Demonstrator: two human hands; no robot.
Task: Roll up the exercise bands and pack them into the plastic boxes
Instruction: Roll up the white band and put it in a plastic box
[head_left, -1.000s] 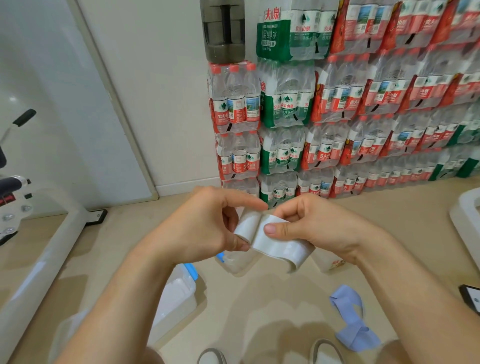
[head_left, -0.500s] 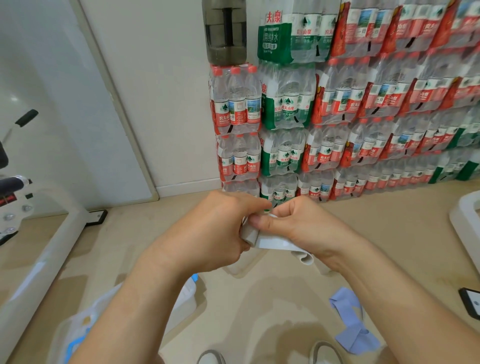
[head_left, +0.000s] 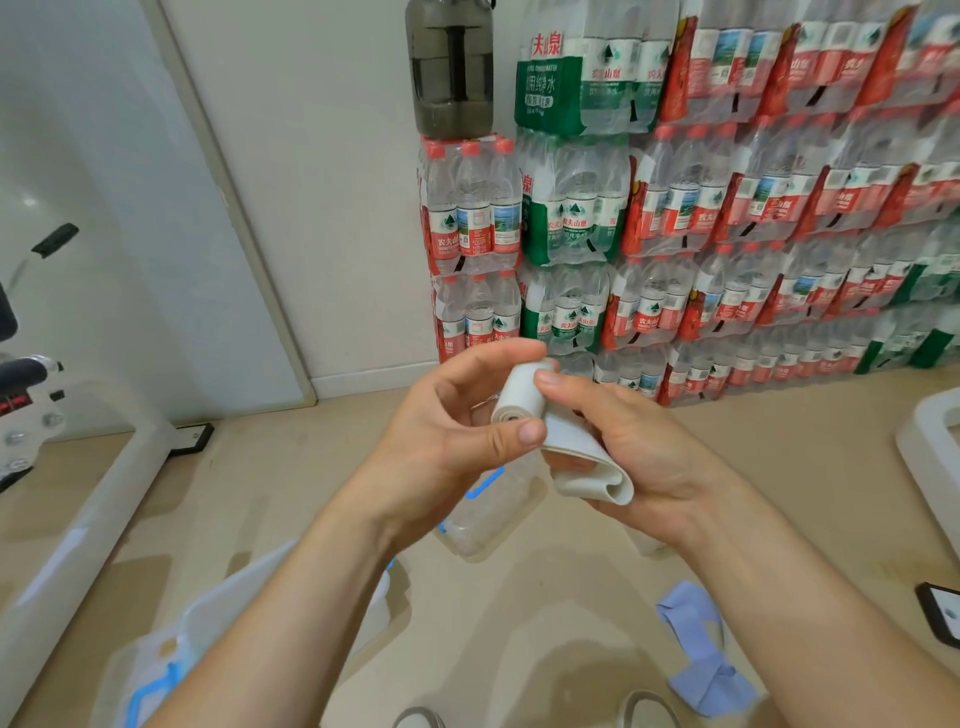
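A white exercise band is partly rolled in front of me, held above the floor. My left hand pinches the rolled end between thumb and fingers. My right hand holds the loose folded tail, its thumb pressing on top of the roll. A blue exercise band lies crumpled on the floor at lower right. A clear plastic box with blue clips stands on the floor under my hands. Another clear plastic box sits at lower left, partly hidden by my left forearm.
Shrink-wrapped packs of water bottles are stacked against the far wall, a dark jug on top. A white exercise machine frame stands at left. A phone lies at the right edge. My shoe tips show at the bottom.
The roll has grown thicker and the loose tail shorter. My left hand turned palm-up and now shows the roll's end; both hands rose slightly.
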